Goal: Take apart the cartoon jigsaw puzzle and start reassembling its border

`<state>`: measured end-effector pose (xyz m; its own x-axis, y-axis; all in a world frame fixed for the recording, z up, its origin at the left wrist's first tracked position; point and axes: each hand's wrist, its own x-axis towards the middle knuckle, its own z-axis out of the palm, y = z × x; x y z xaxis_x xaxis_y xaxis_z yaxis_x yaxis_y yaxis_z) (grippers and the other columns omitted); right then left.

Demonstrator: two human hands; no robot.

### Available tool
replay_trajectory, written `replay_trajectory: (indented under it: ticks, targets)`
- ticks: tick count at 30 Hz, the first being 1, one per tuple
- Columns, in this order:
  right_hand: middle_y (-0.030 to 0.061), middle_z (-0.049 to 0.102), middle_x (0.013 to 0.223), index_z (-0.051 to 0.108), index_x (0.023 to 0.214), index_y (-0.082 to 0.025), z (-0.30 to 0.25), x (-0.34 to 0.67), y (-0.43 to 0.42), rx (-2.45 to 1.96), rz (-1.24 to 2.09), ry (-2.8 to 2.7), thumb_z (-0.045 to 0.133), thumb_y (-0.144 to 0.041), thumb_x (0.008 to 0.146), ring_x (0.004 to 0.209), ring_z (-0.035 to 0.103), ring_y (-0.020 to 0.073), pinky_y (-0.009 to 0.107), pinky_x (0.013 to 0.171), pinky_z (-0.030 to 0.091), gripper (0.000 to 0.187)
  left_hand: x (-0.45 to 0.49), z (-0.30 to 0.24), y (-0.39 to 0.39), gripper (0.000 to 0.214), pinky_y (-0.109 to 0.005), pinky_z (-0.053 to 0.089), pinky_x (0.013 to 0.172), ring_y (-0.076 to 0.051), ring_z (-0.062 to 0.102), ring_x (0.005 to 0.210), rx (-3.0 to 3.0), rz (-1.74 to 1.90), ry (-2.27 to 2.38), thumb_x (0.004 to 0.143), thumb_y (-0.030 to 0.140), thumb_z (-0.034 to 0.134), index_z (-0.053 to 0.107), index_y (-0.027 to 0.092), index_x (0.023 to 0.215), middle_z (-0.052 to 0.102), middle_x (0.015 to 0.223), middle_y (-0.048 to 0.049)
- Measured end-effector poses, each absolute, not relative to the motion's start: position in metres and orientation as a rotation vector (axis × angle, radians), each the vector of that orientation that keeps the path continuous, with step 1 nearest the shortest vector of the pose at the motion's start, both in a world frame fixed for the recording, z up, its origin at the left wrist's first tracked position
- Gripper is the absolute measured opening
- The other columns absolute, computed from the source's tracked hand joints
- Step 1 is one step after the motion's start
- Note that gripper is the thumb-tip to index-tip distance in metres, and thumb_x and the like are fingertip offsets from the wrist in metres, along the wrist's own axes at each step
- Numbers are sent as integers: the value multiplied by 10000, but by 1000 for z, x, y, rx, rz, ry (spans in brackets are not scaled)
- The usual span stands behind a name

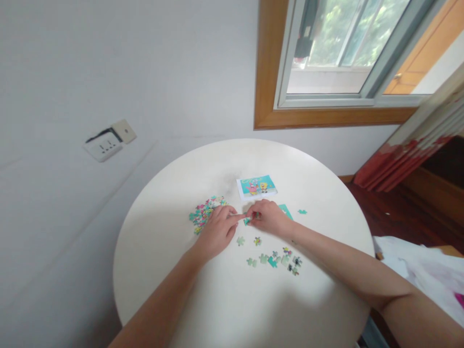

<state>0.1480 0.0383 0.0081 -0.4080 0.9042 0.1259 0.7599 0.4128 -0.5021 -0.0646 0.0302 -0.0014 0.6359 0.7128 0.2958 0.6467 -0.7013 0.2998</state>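
Observation:
My right hand is bent over the middle of the table, its fingers pinched on a jigsaw puzzle piece that is mostly covered. Under and behind that hand shows part of a joined teal puzzle section. My left hand rests beside a heap of mixed puzzle pieces, its index finger stretched to the right hand's fingertips and its thumb apart. Nothing is seen gripped in it. Nearer to me lie single pieces, a pale green one and a yellow patterned one.
Behind the hands a cartoon picture card lies on the round white table. Several loose pieces are spread at the front right, and one teal piece sits farther right. A wall with a socket borders the table.

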Motion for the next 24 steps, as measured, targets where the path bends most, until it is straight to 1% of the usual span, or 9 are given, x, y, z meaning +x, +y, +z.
replay_trajectory:
  ticks: [4,8,15,17,21,24]
  targets:
    - [4,651,830,645,893,-214,17,153,32,-1492,494,-2286,706,-218,724,827,553,150,268,749,368,180,-65,-1,30,409,-399,389,933,-226,457,1036,2684,593,1124,883,112,474,596,298,1227,536,1055,-55]
    - [4,644,838,639,898,-222,21,158,28,-1514,455,-2336,699,-255,746,862,547,165,293,769,346,167,-64,1,30,413,-397,386,940,-223,457,1042,2673,592,1115,885,106,464,593,298,1228,538,1060,-52]
    - [25,647,903,665,1039,-257,16,154,31,-1414,486,-2417,646,-270,805,922,540,182,308,799,352,235,-64,0,30,423,-404,388,933,-228,460,1032,2670,590,1107,885,112,463,579,305,1243,540,1048,-55]
    - [25,642,892,675,1022,-262,14,153,33,-1391,472,-2425,639,-267,812,917,537,182,306,792,349,214,-64,-1,31,419,-405,387,935,-228,460,1033,2669,598,1098,886,113,461,580,303,1240,540,1045,-54]
    - [26,628,858,695,910,-249,13,153,34,-1389,443,-2431,635,-265,812,902,537,182,301,773,336,116,-65,-1,32,404,-403,385,932,-228,459,1034,2663,586,1108,885,115,467,592,296,1224,540,1049,-53]
    - [27,622,838,692,883,-234,14,153,33,-1394,439,-2435,637,-272,814,894,535,181,299,770,331,96,-65,-1,32,385,-397,387,928,-226,460,1030,2655,578,1113,889,128,471,601,291,1212,542,1050,-52]
